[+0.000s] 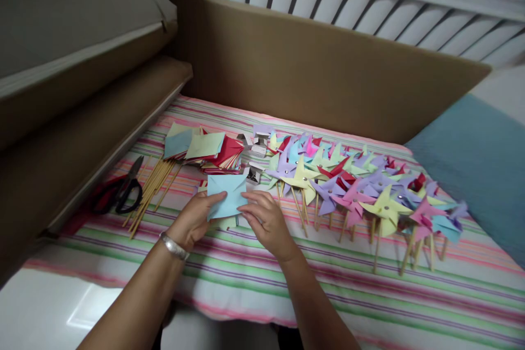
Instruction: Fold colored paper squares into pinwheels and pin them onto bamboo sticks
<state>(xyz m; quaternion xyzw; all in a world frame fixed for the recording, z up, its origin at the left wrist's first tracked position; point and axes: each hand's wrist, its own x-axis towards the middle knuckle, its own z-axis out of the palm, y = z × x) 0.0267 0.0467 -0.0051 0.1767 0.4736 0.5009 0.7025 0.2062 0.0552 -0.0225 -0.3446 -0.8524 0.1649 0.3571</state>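
A light blue paper square (223, 194) with slits running in from its corners is held up over the striped cloth. My left hand (196, 216), a silver bracelet at its wrist, grips the square's left side with the thumb on top. At the right edge, my right hand (264, 221) has its fingers bent and closed on the paper's border. Partly hidden beneath lies a pale green paper piece (229, 222). Beyond the hands are stacks of coloured paper (205, 146) and small open boxes (252, 173), one holding small dark pieces.
Finished paper pinwheels (348, 186) on sticks crowd the right side. Loose wooden sticks (150, 197) and black-handled scissors (127, 188) lie on the left. A brown padded panel (320, 71) rises behind the striped cloth (328, 279); thick brown cushions (82, 60) stand left.
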